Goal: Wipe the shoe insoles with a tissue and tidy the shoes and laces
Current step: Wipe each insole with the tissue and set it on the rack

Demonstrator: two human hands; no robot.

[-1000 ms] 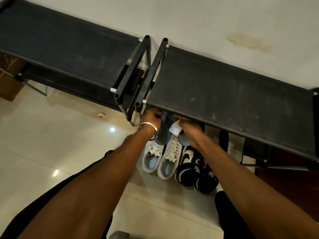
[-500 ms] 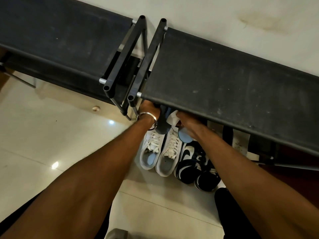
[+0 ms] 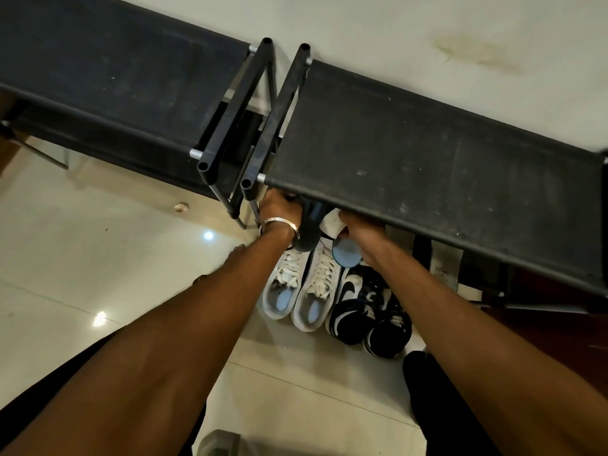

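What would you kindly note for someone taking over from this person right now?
Left hand: grips a dark insole at the rack edge.
Right hand: pinches a tissue against it; a blue insole sits under that hand.
White shoes and black-and-white shoes stand side by side on the floor.
Done: cannot tell.
Left: finish wiping, refit insoles, tidy laces.

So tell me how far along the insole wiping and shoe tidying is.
Done, it seems: the white sneakers stand paired on the floor, blue insoles inside. In hand: left hand grips a dark insole; right hand holds the tissue by a blue insole. Left: the black-and-white pair, and refitting these insoles.
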